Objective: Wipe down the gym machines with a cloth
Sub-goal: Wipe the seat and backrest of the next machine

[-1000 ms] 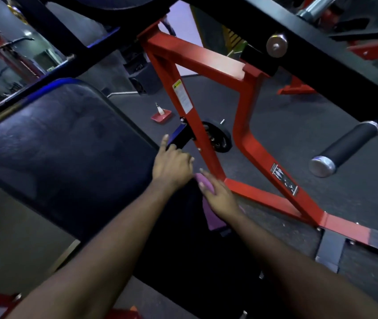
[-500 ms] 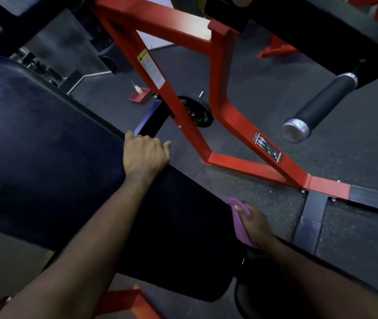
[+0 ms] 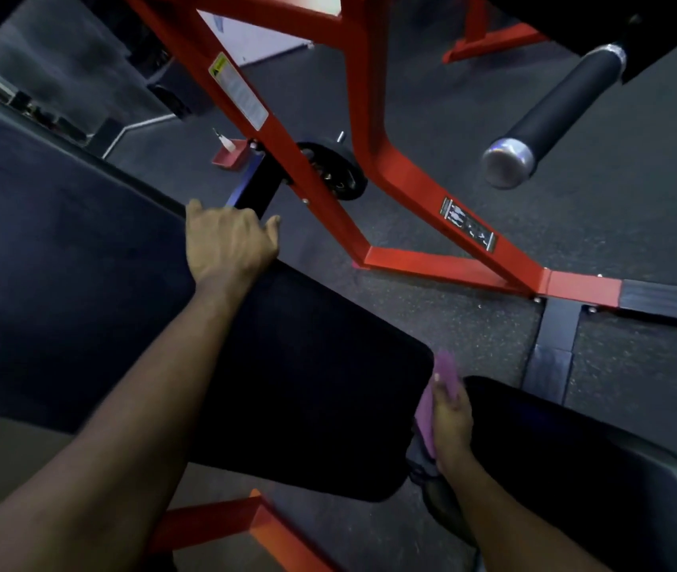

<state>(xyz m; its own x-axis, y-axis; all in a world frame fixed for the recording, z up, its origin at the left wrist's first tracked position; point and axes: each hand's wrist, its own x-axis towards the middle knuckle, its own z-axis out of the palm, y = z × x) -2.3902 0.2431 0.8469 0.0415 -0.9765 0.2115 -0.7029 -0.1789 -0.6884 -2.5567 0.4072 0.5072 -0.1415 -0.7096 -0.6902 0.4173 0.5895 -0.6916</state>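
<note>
The wiping is in progress, but how much of it is done is hard to judge: the dark surfaces show no wet trace and no dust that tells a wiped part from an unwiped one. The right hand [image 3: 450,423] holds the pink cloth [image 3: 446,371] with its fingers closed around it. The cloth stands out above the fingertips and lies against the side edge of the long pad [image 3: 307,386], in the narrow gap between this pad and the seat pad [image 3: 576,468]. So the step in hand seems to be the edge of the long pad. The left hand [image 3: 227,241] is at the far edge of the same pad, its fingers curled over the edge and the thumb held out to the side, probably to steady the body or the pad. What is left, in my judgement, is a lot: the seat pad, the red frame [image 3: 373,158], the roller handle [image 3: 551,130] with its metal cap, and likely other machines, because more red frame parts stand further back. A weight plate [image 3: 336,171] hangs behind the frame. There is only one container, a small red tray [image 3: 235,156] on the floor [image 3: 452,324] near the frame. Something white with a thin top stands in it. It may be a bottle, but it is too small to tell.
</note>
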